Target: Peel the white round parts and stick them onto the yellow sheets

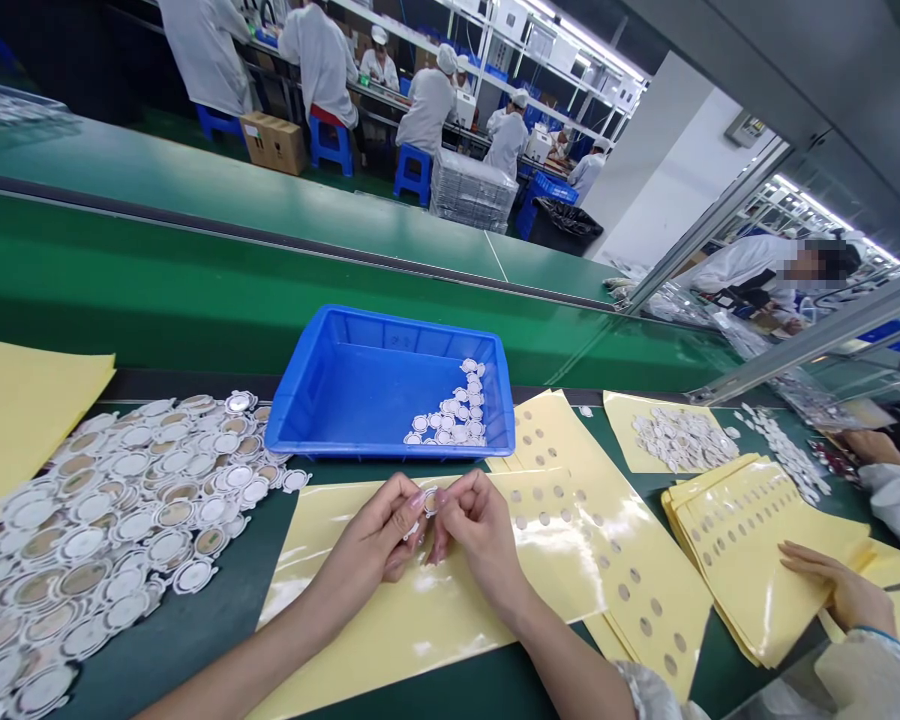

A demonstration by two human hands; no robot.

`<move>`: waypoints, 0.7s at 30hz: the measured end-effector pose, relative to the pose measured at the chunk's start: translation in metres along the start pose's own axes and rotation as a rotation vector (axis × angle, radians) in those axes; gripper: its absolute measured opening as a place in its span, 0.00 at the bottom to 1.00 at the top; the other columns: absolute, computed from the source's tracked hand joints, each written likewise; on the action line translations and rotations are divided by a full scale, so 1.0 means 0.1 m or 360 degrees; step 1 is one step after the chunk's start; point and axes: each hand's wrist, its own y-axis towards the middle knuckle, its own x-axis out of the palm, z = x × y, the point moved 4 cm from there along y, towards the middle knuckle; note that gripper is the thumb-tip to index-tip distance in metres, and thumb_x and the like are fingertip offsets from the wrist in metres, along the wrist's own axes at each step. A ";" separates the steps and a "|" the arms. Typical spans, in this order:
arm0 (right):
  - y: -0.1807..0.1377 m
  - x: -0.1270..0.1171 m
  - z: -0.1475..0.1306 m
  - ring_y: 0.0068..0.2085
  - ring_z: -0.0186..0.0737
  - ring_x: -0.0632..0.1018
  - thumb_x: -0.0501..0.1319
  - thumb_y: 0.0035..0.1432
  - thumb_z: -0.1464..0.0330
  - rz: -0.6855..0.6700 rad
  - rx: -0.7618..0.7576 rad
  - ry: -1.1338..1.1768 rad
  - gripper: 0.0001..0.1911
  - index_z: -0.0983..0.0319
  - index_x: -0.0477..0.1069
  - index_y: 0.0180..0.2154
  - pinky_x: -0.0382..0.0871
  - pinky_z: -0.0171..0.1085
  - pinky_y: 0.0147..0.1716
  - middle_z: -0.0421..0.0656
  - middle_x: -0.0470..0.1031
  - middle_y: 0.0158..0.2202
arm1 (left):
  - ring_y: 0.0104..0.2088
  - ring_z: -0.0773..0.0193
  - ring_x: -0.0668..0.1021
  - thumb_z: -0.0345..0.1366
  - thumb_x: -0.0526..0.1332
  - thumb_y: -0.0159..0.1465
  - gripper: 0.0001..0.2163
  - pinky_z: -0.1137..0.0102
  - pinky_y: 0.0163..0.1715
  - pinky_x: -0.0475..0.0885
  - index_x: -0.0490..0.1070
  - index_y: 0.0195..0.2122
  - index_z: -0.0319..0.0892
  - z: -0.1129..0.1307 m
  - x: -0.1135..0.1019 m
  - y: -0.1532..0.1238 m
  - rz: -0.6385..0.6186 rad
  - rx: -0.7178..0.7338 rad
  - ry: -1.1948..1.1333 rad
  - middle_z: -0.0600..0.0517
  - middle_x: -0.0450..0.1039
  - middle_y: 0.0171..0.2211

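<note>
My left hand (385,525) and my right hand (480,530) meet above a glossy yellow sheet (345,620). Between their fingertips is a small round disc (430,502) with a white rim, which both hands pinch. Another whitish piece (412,531) shows beneath my left fingers, partly hidden. To the left spreads a big heap of round white-rimmed discs (169,547), some with tan faces. Just behind my hands stands a blue plastic tray (390,450), with small white pieces (461,410) gathered in its right corner. Grey round spots (544,518) dot the sheet's right part.
Spotted yellow sheets (637,560) overlap on the right, beside a thicker stack (765,530) under a co-worker's hand (844,585). White pieces (682,438) lie on another sheet. At far left is a plain yellow sheet (30,410). A green ledge (232,270) runs behind.
</note>
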 end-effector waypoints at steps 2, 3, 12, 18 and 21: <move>0.00 0.00 0.00 0.13 0.27 0.69 0.66 0.54 0.51 0.0005 0.0005 -0.0003 0.24 0.62 0.61 0.28 0.66 0.26 0.14 0.34 0.70 0.14 | 0.15 0.77 0.49 0.57 0.61 0.61 0.22 0.79 0.15 0.45 0.59 0.28 0.43 0.00 0.00 0.00 -0.0005 -0.0004 -0.0009 0.63 0.54 0.17; 0.00 0.00 0.00 0.13 0.27 0.69 0.66 0.54 0.51 0.0006 0.0009 -0.0003 0.24 0.62 0.61 0.28 0.67 0.26 0.14 0.33 0.70 0.14 | 0.15 0.77 0.49 0.57 0.61 0.61 0.22 0.79 0.15 0.46 0.59 0.28 0.43 0.00 0.00 0.00 -0.0004 -0.0005 -0.0011 0.63 0.55 0.17; -0.01 0.01 -0.01 0.13 0.27 0.69 0.67 0.52 0.50 0.0020 0.0027 0.0005 0.25 0.61 0.60 0.28 0.66 0.25 0.14 0.33 0.70 0.13 | 0.16 0.76 0.51 0.57 0.60 0.62 0.21 0.78 0.16 0.46 0.60 0.29 0.43 0.03 -0.01 -0.04 0.0019 -0.0020 0.0039 0.63 0.56 0.17; 0.00 0.00 0.01 0.13 0.27 0.69 0.67 0.51 0.49 0.0033 0.0044 0.0006 0.25 0.61 0.61 0.28 0.67 0.26 0.14 0.33 0.70 0.13 | 0.16 0.76 0.52 0.57 0.60 0.61 0.21 0.78 0.16 0.46 0.59 0.29 0.43 0.02 -0.01 -0.03 0.0049 -0.0032 0.0069 0.62 0.57 0.18; 0.00 -0.01 0.02 0.13 0.27 0.69 0.67 0.51 0.49 0.0034 0.0029 0.0006 0.25 0.61 0.61 0.29 0.67 0.26 0.14 0.33 0.70 0.13 | 0.16 0.76 0.51 0.58 0.60 0.61 0.22 0.78 0.16 0.46 0.59 0.29 0.43 0.03 -0.01 -0.04 0.0060 -0.0045 0.0085 0.63 0.57 0.19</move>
